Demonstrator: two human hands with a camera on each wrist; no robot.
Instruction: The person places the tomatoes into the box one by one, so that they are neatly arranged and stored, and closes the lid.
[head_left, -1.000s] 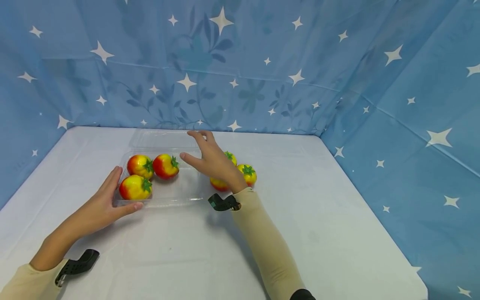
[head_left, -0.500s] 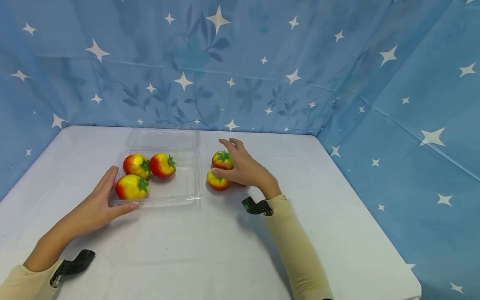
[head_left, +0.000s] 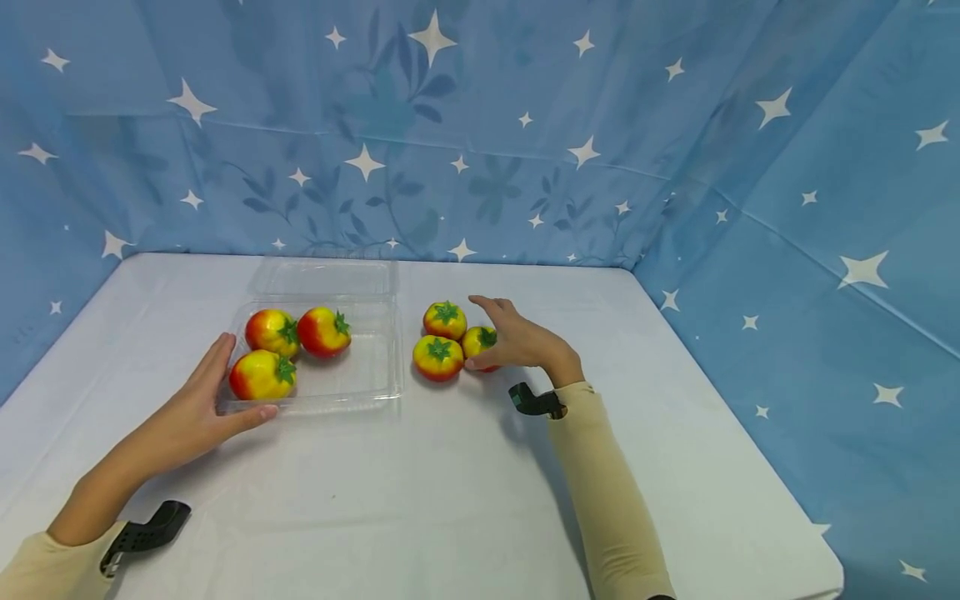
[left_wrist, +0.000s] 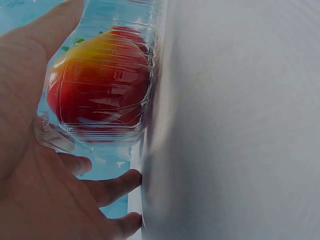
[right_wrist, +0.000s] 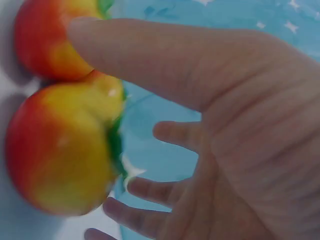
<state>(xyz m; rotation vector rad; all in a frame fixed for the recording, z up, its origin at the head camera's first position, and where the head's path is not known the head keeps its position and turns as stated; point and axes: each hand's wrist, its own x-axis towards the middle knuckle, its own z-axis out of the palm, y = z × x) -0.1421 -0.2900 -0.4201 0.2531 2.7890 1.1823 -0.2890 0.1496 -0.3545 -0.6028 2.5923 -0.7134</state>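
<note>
A clear plastic clamshell box (head_left: 352, 403) lies with its lid folded back, holding three red-and-yellow tomatoes with green leafy tops, among them the front-left tomato (head_left: 261, 377). Around the box's near left corner stand the spread fingers and thumb of my left hand (head_left: 197, 412); in the left wrist view, a tomato (left_wrist: 107, 80) shows through the ribbed wall. Right of the box, my right hand (head_left: 525, 342) is spread at the rightmost tomato (head_left: 478, 337) of a group of three, thumb in front and fingers behind it. That tomato (right_wrist: 62, 150) is large in the right wrist view.
Beside it sit the group's front tomato (head_left: 438, 358) and back tomato (head_left: 445, 320). The transparent lid (head_left: 326, 277) reaches toward the back edge of the white table (head_left: 420, 500). A blue star-patterned curtain (head_left: 480, 125) rises behind and to the right.
My right hand has moved right from above the box, past the other tomatoes, and lowered to the rightmost tomato. My left hand stays at the box's corner.
</note>
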